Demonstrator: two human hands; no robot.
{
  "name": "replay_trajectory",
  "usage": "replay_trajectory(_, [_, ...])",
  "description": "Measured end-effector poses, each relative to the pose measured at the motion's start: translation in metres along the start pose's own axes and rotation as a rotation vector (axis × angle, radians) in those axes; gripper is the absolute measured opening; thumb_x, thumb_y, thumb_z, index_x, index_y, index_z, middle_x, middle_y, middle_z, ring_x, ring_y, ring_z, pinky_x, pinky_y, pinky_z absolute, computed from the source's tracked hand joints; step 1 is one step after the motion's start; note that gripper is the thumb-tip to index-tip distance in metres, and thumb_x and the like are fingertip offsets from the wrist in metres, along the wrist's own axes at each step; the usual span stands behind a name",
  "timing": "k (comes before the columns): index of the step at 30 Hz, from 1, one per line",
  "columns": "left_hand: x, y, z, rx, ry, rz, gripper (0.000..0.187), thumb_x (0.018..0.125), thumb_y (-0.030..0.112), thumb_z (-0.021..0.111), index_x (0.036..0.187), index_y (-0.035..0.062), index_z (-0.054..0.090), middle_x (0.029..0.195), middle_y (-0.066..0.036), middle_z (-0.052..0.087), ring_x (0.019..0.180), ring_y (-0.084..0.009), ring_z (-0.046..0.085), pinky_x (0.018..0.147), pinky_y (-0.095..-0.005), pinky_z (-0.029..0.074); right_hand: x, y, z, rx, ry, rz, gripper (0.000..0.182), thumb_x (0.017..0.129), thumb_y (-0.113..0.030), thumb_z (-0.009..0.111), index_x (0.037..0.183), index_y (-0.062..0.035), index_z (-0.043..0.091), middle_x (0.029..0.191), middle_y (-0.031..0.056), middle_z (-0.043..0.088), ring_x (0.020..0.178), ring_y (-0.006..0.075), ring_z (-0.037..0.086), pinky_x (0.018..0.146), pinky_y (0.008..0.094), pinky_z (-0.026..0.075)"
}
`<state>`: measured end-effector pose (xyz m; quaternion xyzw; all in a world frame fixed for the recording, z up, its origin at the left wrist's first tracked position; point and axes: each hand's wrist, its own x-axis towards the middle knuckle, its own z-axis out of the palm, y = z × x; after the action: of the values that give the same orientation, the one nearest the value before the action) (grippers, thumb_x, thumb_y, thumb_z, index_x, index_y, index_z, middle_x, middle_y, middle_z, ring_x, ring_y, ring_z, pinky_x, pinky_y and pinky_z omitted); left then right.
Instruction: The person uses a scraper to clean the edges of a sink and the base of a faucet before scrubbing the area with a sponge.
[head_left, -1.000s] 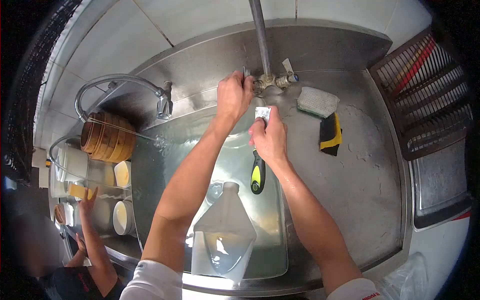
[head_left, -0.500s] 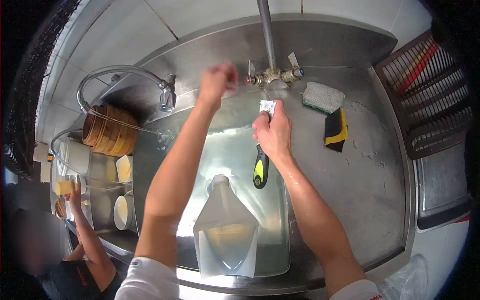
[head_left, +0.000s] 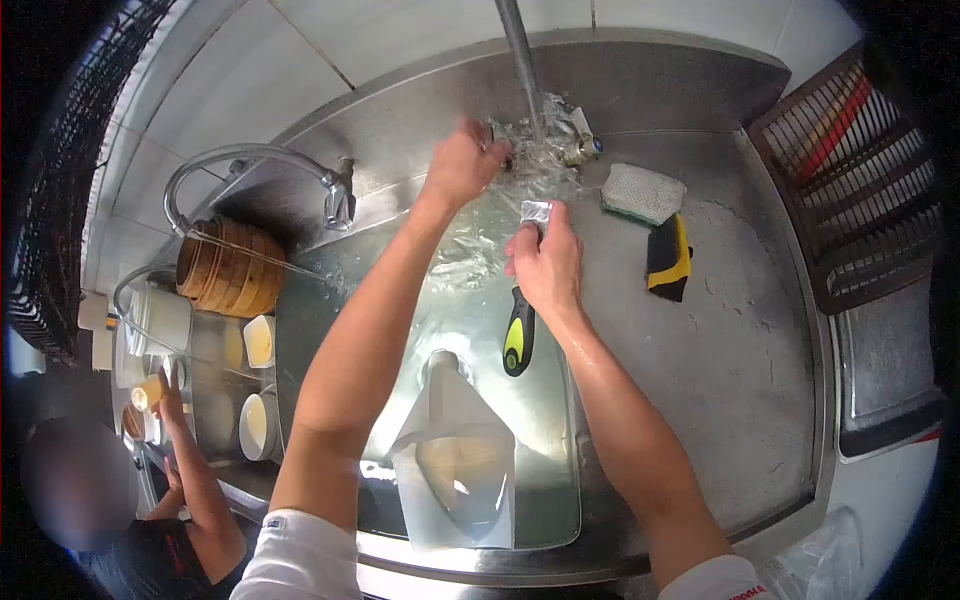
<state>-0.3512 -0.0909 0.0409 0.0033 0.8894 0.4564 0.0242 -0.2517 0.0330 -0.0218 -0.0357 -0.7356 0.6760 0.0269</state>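
— Up at the top centre of the frame, what's your left hand (head_left: 462, 165) doing?

— It's closed around the tap valve (head_left: 545, 150), water spraying about it.

— And the right hand (head_left: 545, 265)?

— Just below, centre frame, I grip a scraper (head_left: 520, 325), blade up, black-and-green handle hanging over the sink (head_left: 560, 490). A plastic jug (head_left: 455, 460) lies lower down.

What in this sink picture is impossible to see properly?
Head view only:
- Tap valves: blurred by splashing water and the left hand.
- Tool head: covered by the right hand.
- Sink bottom: hidden under the white jug.
- Co-worker's hand: too small.
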Motion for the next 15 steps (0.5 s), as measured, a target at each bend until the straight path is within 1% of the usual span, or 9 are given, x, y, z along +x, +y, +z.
replay_trajectory(1, [0.005,-0.004,0.002,0.128,-0.080,-0.015,0.034,0.094,0.030,0.057,0.089,-0.0034,0.060,0.071,-0.018,0.066,0.064,-0.0273,0.067,0.059,-0.0389,0.053,0.000,-0.005,-0.002,0.044,-0.009,0.048,0.024,0.089,-0.012,0.054,0.109,0.0002,0.046,0.074,0.0277,0.062,0.075,0.0498,0.061,0.069,0.0570,0.046])
replay_trajectory(2, [0.006,-0.010,0.007,0.285,0.046,0.133,0.035,0.093,0.029,0.059,0.085,-0.0050,0.062,0.072,-0.026,0.066,0.073,-0.0400,0.068,0.068,-0.0475,0.053,0.003,0.000,0.000,0.006,0.023,-0.009,0.021,0.090,-0.010,0.052,0.107,0.0003,0.046,0.072,0.0223,0.063,0.067,0.0405,0.062,0.063,0.0503,0.048])
replay_trajectory(4, [0.006,-0.009,0.016,0.436,0.177,0.195,0.035,0.093,0.029,0.059,0.085,-0.0053,0.062,0.076,-0.029,0.065,0.075,-0.0464,0.065,0.071,-0.0509,0.051,0.006,0.012,0.007,-0.078,0.079,-0.118,0.014,0.092,-0.007,0.049,0.103,0.0003,0.046,0.068,0.0115,0.064,0.051,0.0219,0.065,0.051,0.0369,0.052])
replay_trajectory(5, [0.005,-0.010,0.020,0.507,0.248,0.221,0.035,0.093,0.029,0.058,0.085,-0.0054,0.062,0.077,-0.030,0.064,0.077,-0.0495,0.063,0.073,-0.0526,0.050,0.009,0.019,0.008,-0.074,0.078,-0.137,0.014,0.092,-0.007,0.049,0.104,0.0003,0.046,0.068,0.0116,0.064,0.052,0.0221,0.065,0.051,0.0369,0.052])
replay_trajectory(8, [0.003,-0.018,0.030,0.424,0.294,0.119,0.033,0.094,0.028,0.056,0.088,-0.0048,0.059,0.072,-0.027,0.065,0.074,-0.0429,0.067,0.069,-0.0489,0.052,0.011,0.020,0.010,-0.060,0.061,-0.158,0.016,0.092,-0.008,0.049,0.106,0.0001,0.046,0.068,0.0117,0.065,0.053,0.0226,0.066,0.051,0.0371,0.053])
replay_trajectory(11, [-0.015,-0.002,0.028,0.092,0.153,-0.029,0.027,0.094,0.022,0.058,0.096,-0.0044,0.055,0.072,-0.022,0.066,0.071,-0.0346,0.069,0.064,-0.0442,0.054,0.010,0.014,0.007,-0.066,0.055,-0.116,0.018,0.092,-0.009,0.051,0.108,-0.0003,0.046,0.068,0.0119,0.065,0.054,0.0225,0.066,0.053,0.0382,0.053])
replay_trajectory(13, [-0.014,-0.023,0.026,0.045,0.111,0.097,0.024,0.093,0.017,0.060,0.101,-0.0039,0.052,0.075,-0.019,0.066,0.069,-0.0286,0.069,0.061,-0.0403,0.054,0.009,0.014,0.007,-0.076,0.076,-0.100,0.019,0.092,-0.009,0.052,0.107,-0.0007,0.046,0.068,0.0121,0.065,0.053,0.0223,0.066,0.053,0.0393,0.053])
replay_trajectory(14, [-0.013,-0.036,0.025,0.022,0.089,0.158,0.024,0.092,0.014,0.062,0.103,-0.0037,0.050,0.076,-0.017,0.066,0.068,-0.0256,0.069,0.059,-0.0384,0.054,0.008,0.015,0.007,-0.115,0.061,-0.092,0.019,0.092,-0.010,0.053,0.108,-0.0007,0.046,0.069,0.0137,0.065,0.055,0.0254,0.066,0.055,0.0412,0.053])
replay_trajectory(15, [-0.015,-0.036,0.024,0.015,0.089,0.162,0.024,0.091,0.012,0.063,0.104,-0.0036,0.050,0.078,-0.016,0.067,0.067,-0.0250,0.069,0.059,-0.0375,0.054,0.009,0.014,0.007,-0.156,0.045,-0.086,0.020,0.092,-0.010,0.054,0.108,-0.0008,0.046,0.070,0.0153,0.066,0.057,0.0285,0.067,0.056,0.0430,0.053])
